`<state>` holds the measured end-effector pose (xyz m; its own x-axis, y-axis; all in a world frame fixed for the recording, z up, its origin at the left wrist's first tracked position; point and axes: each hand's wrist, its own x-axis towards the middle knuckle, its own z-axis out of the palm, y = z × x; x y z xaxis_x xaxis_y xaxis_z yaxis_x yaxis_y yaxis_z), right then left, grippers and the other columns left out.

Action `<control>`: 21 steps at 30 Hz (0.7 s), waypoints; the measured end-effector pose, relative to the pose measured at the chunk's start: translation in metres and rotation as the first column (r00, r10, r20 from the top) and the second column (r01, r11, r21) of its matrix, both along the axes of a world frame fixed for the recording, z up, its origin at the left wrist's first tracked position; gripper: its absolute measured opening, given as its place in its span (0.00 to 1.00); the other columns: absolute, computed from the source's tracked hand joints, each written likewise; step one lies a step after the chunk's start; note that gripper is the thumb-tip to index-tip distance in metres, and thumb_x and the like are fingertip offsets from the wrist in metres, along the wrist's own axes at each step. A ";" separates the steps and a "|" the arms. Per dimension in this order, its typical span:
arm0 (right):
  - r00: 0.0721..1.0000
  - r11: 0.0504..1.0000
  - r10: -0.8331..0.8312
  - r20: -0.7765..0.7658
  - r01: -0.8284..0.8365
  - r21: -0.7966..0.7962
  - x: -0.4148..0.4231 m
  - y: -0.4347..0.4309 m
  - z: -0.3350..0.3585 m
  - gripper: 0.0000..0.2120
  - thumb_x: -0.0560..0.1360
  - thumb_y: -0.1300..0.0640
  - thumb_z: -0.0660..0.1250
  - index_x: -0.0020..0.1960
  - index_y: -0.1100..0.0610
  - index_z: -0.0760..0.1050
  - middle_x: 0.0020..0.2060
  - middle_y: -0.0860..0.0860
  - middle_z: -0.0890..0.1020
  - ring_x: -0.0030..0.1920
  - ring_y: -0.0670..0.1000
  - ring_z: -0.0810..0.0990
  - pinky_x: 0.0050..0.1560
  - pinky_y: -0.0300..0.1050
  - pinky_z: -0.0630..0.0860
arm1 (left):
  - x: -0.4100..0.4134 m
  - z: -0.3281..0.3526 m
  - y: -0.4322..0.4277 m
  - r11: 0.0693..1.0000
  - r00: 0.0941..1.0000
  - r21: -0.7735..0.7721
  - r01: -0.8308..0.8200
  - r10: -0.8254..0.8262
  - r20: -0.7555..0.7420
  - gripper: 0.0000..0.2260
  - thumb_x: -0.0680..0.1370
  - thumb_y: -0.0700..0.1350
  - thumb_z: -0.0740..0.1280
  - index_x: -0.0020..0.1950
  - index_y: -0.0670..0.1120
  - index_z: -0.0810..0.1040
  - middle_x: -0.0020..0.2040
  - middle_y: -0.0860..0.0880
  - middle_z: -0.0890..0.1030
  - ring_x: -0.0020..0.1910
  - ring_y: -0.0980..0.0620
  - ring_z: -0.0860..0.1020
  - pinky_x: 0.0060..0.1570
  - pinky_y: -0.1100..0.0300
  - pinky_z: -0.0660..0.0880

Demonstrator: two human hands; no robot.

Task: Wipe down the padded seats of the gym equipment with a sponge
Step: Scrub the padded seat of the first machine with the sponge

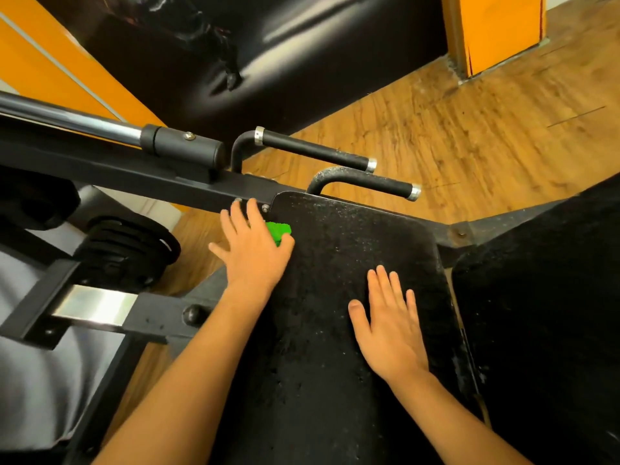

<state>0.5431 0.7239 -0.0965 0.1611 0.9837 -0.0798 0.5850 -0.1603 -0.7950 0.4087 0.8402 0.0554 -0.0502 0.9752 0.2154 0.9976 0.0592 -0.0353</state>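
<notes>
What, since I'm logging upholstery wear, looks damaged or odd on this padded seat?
The padded seat looks worn: its black surface is pitted and flecked white, with pale scuffing along its right edge. The nearer handle shows similar white speckling. Nothing looks spilled or askew.

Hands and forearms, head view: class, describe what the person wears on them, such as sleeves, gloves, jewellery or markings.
The left hand and right hand wear no gloves, and no rings show. The left forearm and right forearm are uncovered: no sleeve, watch, band or marking shows down to the frame's lower edge.
</notes>
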 end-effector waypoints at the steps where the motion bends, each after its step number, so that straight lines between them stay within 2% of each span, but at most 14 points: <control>1: 1.000 1.000 0.001 0.004 -0.001 -0.003 0.000 0.000 0.000 0.32 0.84 0.39 0.44 0.83 0.50 0.40 0.82 0.45 0.39 0.80 0.46 0.33 0.80 0.51 0.35 | -0.001 -0.001 -0.005 0.998 0.998 -0.017 -0.059 0.059 0.018 0.35 0.80 0.59 0.63 0.81 0.47 0.52 0.81 0.43 0.52 0.80 0.39 0.50 0.70 0.29 0.56; 3: 1.000 1.000 -0.003 0.002 0.003 -0.004 -0.001 0.000 0.000 0.32 0.84 0.39 0.43 0.83 0.50 0.39 0.82 0.45 0.39 0.80 0.46 0.33 0.80 0.51 0.35 | -0.001 -0.004 -0.015 0.997 0.993 -0.053 -0.053 0.059 0.105 0.34 0.82 0.58 0.61 0.81 0.46 0.52 0.79 0.41 0.57 0.76 0.37 0.59 0.68 0.36 0.63; 5: 1.000 1.000 -0.012 0.001 0.012 -0.004 -0.001 0.000 0.001 0.32 0.84 0.38 0.43 0.83 0.50 0.39 0.82 0.45 0.39 0.80 0.46 0.33 0.81 0.51 0.35 | 0.003 -0.005 -0.014 0.998 0.982 -0.055 0.028 -0.017 0.189 0.30 0.83 0.51 0.61 0.82 0.45 0.53 0.78 0.40 0.58 0.74 0.37 0.64 0.69 0.42 0.65; 9: 1.000 1.000 -0.015 -0.011 0.016 0.010 -0.002 0.000 0.000 0.32 0.84 0.38 0.43 0.83 0.49 0.39 0.81 0.44 0.38 0.79 0.45 0.32 0.80 0.50 0.34 | 0.001 -0.002 0.018 0.984 0.964 -0.117 0.133 -0.100 0.247 0.31 0.81 0.42 0.63 0.82 0.45 0.54 0.81 0.42 0.55 0.79 0.40 0.57 0.75 0.43 0.58; 12: 1.000 0.999 -0.024 -0.012 0.025 0.021 -0.002 0.000 -0.001 0.32 0.84 0.38 0.44 0.83 0.48 0.39 0.81 0.43 0.38 0.79 0.44 0.32 0.80 0.49 0.34 | -0.002 0.012 0.044 0.954 0.974 -0.230 0.193 -0.158 0.162 0.33 0.79 0.40 0.64 0.82 0.46 0.54 0.82 0.45 0.53 0.81 0.44 0.49 0.77 0.38 0.50; 14: 1.000 0.999 -0.022 -0.012 0.022 0.024 -0.001 0.001 -0.001 0.32 0.84 0.38 0.44 0.83 0.48 0.39 0.81 0.43 0.38 0.79 0.44 0.31 0.80 0.49 0.34 | 0.003 0.028 0.055 0.924 0.994 -0.368 0.106 -0.113 0.002 0.33 0.80 0.42 0.63 0.82 0.47 0.53 0.83 0.48 0.49 0.82 0.46 0.44 0.75 0.33 0.45; 17: 1.000 1.000 -0.012 -0.023 0.012 0.024 -0.001 0.000 -0.001 0.32 0.84 0.38 0.44 0.83 0.48 0.39 0.81 0.43 0.37 0.79 0.43 0.31 0.80 0.50 0.34 | 0.017 0.035 0.064 0.871 0.974 -0.488 -0.060 -0.057 -0.221 0.32 0.81 0.46 0.63 0.82 0.46 0.53 0.83 0.45 0.46 0.81 0.41 0.47 0.75 0.33 0.51; 19: 0.999 1.000 -0.013 -0.033 0.014 0.024 -0.001 -0.001 0.000 0.32 0.84 0.38 0.43 0.83 0.48 0.38 0.81 0.43 0.37 0.79 0.43 0.30 0.80 0.50 0.34 | 0.026 0.029 0.066 0.872 0.973 -0.482 -0.087 -0.030 -0.230 0.31 0.81 0.45 0.63 0.82 0.43 0.54 0.82 0.42 0.47 0.80 0.37 0.50 0.76 0.35 0.55; 21: 0.999 1.000 -0.014 -0.033 0.015 0.026 -0.001 -0.001 0.001 0.32 0.84 0.38 0.43 0.83 0.48 0.38 0.81 0.43 0.37 0.79 0.44 0.30 0.80 0.50 0.34 | 0.031 0.022 0.063 0.898 0.990 -0.432 -0.078 0.018 -0.140 0.31 0.81 0.43 0.62 0.81 0.42 0.53 0.82 0.43 0.51 0.80 0.39 0.50 0.76 0.35 0.53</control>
<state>0.5423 0.7229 -0.0958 0.1728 0.9831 -0.0597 0.5567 -0.1475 -0.8175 0.4398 0.9033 0.0779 -0.1000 0.9698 -0.2226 0.9788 0.0557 -0.1969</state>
